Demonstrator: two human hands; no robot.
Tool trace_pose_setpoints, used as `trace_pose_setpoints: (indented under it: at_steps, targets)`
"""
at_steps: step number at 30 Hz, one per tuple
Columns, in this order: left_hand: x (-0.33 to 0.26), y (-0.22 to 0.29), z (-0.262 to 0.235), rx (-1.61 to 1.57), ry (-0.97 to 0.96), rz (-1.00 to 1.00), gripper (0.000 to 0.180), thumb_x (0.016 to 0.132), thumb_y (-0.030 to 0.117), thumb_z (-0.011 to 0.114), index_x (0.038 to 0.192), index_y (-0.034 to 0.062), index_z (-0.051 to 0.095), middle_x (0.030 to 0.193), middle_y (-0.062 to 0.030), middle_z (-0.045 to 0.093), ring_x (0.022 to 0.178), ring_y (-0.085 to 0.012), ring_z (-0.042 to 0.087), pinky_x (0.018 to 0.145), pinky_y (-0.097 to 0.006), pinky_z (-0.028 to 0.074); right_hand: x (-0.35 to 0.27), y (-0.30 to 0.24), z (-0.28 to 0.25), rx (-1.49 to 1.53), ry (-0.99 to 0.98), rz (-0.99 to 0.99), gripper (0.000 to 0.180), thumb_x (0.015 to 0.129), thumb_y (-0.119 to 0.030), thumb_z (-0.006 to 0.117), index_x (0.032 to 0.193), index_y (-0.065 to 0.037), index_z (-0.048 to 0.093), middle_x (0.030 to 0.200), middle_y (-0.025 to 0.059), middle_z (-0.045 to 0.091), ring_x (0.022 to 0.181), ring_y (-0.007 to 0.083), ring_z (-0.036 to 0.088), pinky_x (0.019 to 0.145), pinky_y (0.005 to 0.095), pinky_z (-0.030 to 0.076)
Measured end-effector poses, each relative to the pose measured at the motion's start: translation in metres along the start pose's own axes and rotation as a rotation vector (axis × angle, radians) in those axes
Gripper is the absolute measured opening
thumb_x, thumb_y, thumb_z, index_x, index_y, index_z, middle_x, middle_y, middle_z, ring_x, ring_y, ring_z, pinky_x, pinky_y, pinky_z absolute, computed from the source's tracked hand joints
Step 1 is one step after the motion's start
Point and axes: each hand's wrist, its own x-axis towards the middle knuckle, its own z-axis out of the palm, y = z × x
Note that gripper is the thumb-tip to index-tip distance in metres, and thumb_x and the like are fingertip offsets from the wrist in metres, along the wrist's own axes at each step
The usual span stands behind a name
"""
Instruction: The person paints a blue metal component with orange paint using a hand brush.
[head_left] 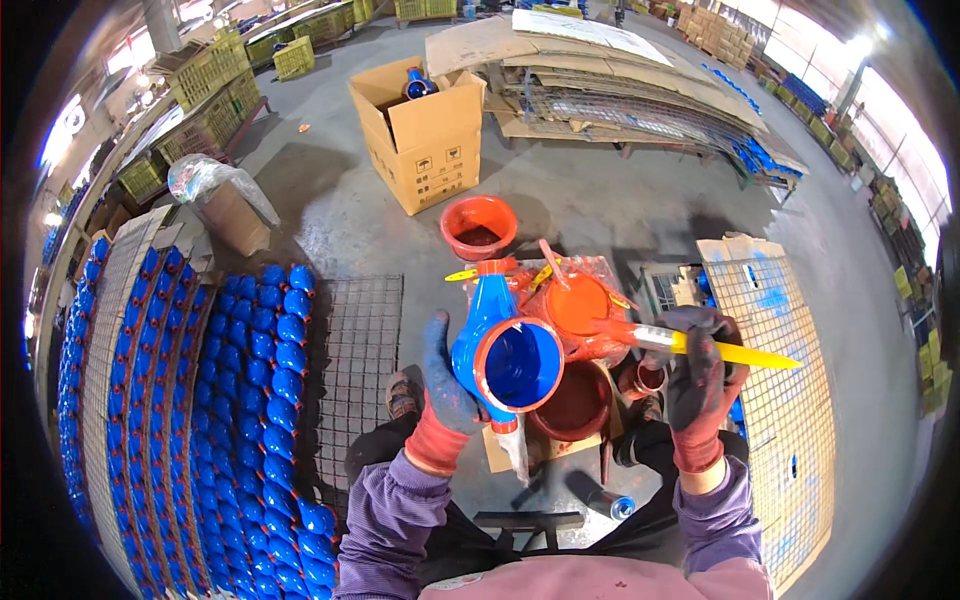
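My left hand [447,385], in a blue and red glove, grips a blue pipe fitting [492,340] with orange rims, its wide round mouth turned toward me. My right hand [700,375], in a dark paint-stained glove, holds a yellow-handled paintbrush [690,345]. The brush's orange-tipped bristles reach the right side of the fitting's orange rim. Just behind the fitting stands an open bucket of orange paint [577,303] wrapped in plastic. A dark red bowl [575,402] sits below the fitting.
Rows of painted blue fittings [250,400] lie on wire racks at my left. An orange bucket [479,226] and an open cardboard box [420,130] stand farther off. A wire mesh panel [790,370] lies at my right. Stacked cardboard and mesh [620,90] fill the back.
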Motion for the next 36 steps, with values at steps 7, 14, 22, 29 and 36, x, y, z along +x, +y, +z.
trace_pose_setpoints:
  at_steps: [7, 14, 22, 29, 36]
  targets:
    - [-0.019, 0.038, 0.024, 0.282, -0.145, 0.436, 0.081, 0.083, 0.053, 0.058, 0.143, 0.0080, 0.026, 0.136, -0.0172, 0.043, 0.110, -0.0375, 0.055, 0.082, -0.047, 0.055, -0.023, 0.037, -0.055, -0.751, 0.127, -0.028, 0.027, 0.094, -0.020, 0.047, 0.108, -0.002, 0.059, 0.097, 0.0039, 0.058, 0.089, 0.0136, 0.055, 0.069, 0.0257, 0.047]
    - [-0.062, 0.084, 0.006, 0.302, 0.076, 0.702, 0.061, 0.088, 0.042, 0.056, 0.138, 0.0134, 0.035, 0.134, -0.0123, 0.046, 0.108, -0.0303, 0.057, 0.078, -0.042, 0.056, -0.038, 0.046, -0.076, -0.876, -0.045, -0.167, 0.030, 0.088, -0.008, 0.055, 0.117, -0.001, 0.056, 0.105, 0.0074, 0.058, 0.092, 0.0175, 0.056, 0.082, 0.0301, 0.047]
    - [-0.156, 0.108, -0.128, 0.594, 0.700, 0.798, 0.065, 0.081, 0.026, 0.066, 0.137, 0.0121, 0.036, 0.123, -0.0103, 0.048, 0.104, -0.0226, 0.056, 0.081, -0.038, 0.053, -0.027, 0.073, -0.080, -0.815, -0.098, 0.038, 0.030, 0.095, -0.016, 0.044, 0.115, 0.003, 0.057, 0.102, 0.0065, 0.057, 0.085, 0.0129, 0.053, 0.071, 0.0250, 0.045]
    - [-0.307, 0.078, -0.319, 0.815, 1.278, 0.656, 0.073, 0.070, 0.026, 0.077, 0.134, 0.0118, 0.044, 0.121, -0.0181, 0.052, 0.103, -0.0284, 0.057, 0.082, -0.039, 0.051, -0.018, 0.080, -0.059, -0.858, -0.094, 0.131, 0.029, 0.093, -0.020, 0.039, 0.106, -0.005, 0.060, 0.073, 0.0007, 0.046, 0.064, 0.0102, 0.044, 0.058, 0.0249, 0.034]
    - [-0.314, 0.104, -0.304, 2.061, 1.596, -0.200, 0.072, 0.062, 0.040, 0.078, 0.127, 0.0286, 0.050, 0.103, -0.0195, 0.055, 0.093, -0.0381, 0.058, 0.075, -0.045, 0.049, -0.017, 0.103, -0.045, -0.677, -0.169, 0.375, 0.030, 0.096, -0.022, 0.048, 0.117, -0.003, 0.059, 0.094, -0.0005, 0.054, 0.073, 0.0079, 0.046, 0.062, 0.0222, 0.037]
